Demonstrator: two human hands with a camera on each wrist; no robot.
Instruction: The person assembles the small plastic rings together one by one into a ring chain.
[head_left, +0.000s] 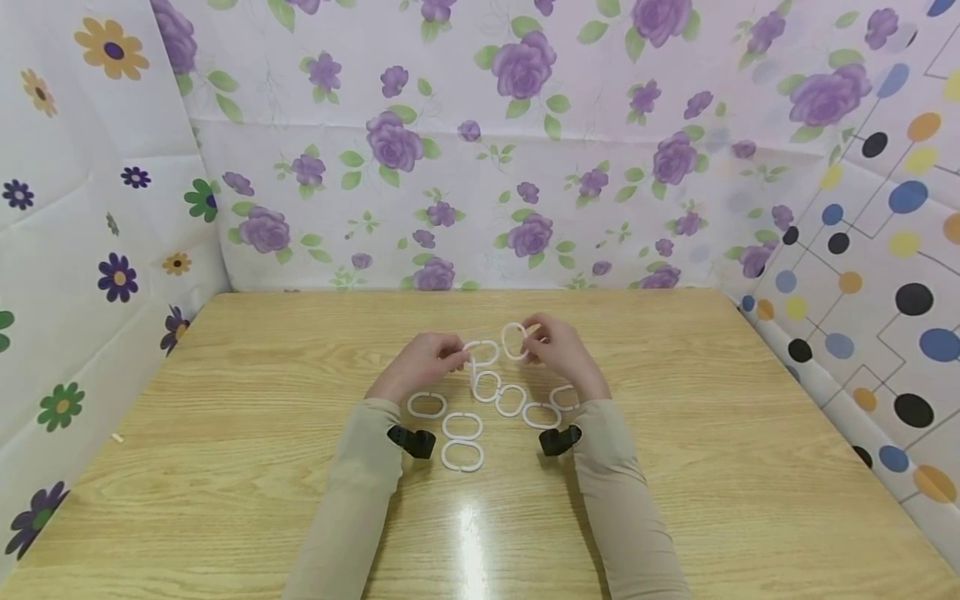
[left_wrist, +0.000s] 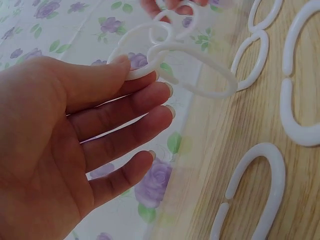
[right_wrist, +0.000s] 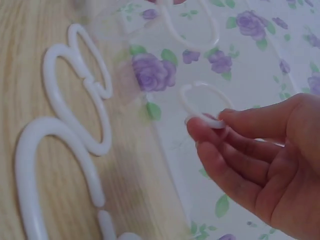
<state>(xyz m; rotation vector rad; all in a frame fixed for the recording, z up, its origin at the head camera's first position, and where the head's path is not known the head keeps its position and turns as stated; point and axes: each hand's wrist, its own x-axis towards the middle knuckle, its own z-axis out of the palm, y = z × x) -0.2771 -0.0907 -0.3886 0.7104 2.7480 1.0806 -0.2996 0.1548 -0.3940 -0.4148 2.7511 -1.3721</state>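
Between the thumb and fingers of my left hand (head_left: 424,363) is a white oval ring (head_left: 483,365) with a small gap in its side, like a plastic chain link. A second link (left_wrist: 212,94) hooks through it and hangs toward the table. From there several more white links (head_left: 542,427) trail to the right across the tabletop. My right hand (head_left: 558,350) pinches a separate white link (right_wrist: 227,97) by its lower edge, raised beside the left one. The two held links are close but look apart.
On the wooden table (head_left: 225,467), three loose white links (head_left: 462,440) lie nearer the front, below my left hand. A floral cloth (head_left: 465,200) hangs behind the table, with patterned sheets at both sides. A small pale scrap (head_left: 117,437) sits by the left edge.
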